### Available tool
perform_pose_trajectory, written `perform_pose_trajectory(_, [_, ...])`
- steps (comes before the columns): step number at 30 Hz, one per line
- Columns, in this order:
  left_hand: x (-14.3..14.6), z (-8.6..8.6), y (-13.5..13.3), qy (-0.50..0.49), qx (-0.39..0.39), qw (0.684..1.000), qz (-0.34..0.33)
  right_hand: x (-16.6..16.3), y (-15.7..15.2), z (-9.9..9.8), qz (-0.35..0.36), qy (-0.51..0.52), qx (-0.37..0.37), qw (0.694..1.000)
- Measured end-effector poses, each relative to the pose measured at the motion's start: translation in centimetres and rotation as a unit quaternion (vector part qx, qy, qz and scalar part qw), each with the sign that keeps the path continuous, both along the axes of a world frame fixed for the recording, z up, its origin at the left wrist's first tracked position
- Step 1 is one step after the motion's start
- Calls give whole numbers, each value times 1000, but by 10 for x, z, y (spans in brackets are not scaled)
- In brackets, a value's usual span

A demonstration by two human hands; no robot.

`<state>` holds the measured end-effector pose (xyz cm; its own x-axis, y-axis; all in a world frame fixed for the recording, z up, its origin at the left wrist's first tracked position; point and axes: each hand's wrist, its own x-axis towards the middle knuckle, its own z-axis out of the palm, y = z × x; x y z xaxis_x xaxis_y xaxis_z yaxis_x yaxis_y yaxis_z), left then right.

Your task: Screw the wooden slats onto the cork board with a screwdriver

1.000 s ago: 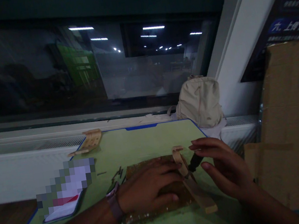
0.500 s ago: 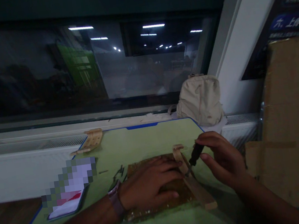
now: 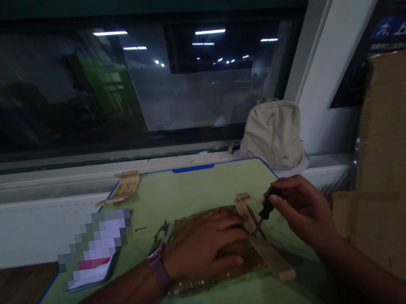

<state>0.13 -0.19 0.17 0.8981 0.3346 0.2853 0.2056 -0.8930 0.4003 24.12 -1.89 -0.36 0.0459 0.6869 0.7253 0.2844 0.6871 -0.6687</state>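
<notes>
My left hand (image 3: 204, 245) lies flat, fingers spread, on a brown board (image 3: 205, 277) on the green mat (image 3: 193, 188), its fingertips against a light wooden strip (image 3: 268, 253) that stands along the board's right edge. My right hand (image 3: 301, 208) pinches a small black-handled screwdriver (image 3: 266, 210), whose tip points down-left at the strip near my left fingertips. A watch is on my left wrist.
Several small dark screws (image 3: 161, 231) lie on the mat left of the board. A curved wooden part (image 3: 123, 187) rests at the mat's far left corner, a booklet (image 3: 93, 268) at the left. A beige bag (image 3: 274, 134) sits behind; cardboard boxes (image 3: 400, 159) stand at the right.
My right hand went from open beside the screwdriver to pinching its handle, then settled slightly lower with the tip at the strip. The left hand stayed on the board.
</notes>
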Motion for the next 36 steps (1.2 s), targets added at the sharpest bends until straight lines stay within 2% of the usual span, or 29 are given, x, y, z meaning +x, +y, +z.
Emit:
perform_pose_trajectory(4, [-1, -3, 0, -7, 3, 1000, 0, -1, 2, -4, -50, 5, 70, 996])
perform_pose_trajectory(7, [-2, -5, 1, -11, 8, 1000, 1, 2, -5, -5, -15, -81, 139, 987])
perform_pose_trajectory(10, [-2, -5, 2, 2, 15, 1000, 5, 5, -11, -2, 30, -161, 172, 971])
perform_pose_trajectory(13, [-1, -3, 1, 5, 12, 1000, 3, 5, -9, 0, 45, -176, 158, 971])
perform_pose_trajectory(16, [-1, -1, 1, 5, 5, 1000, 4, 1, -7, -2, 38, -132, 122, 983])
perform_pose_trajectory(19, [-1, -2, 1, 0, 4, 1000, 3, -3, -11, -2, 59, -84, 122, 987])
perform_pose_trajectory(23, [-2, -4, 2, -1, 3, 1000, 1, -2, -18, 2, 90, -123, 136, 979])
perform_pose_trajectory(30, [-2, -3, 1, 2, 0, 1000, 4, 5, -7, 9, -9, -169, 118, 978])
perform_pose_trajectory(32, [-1, -1, 1, -1, -1, 1000, 1, 5, -8, 10, 10, -150, 104, 983])
perform_pose_trajectory(36, [0, 1, 0, -7, 0, 1000, -6, 0, -18, 13, 112, -127, 94, 981])
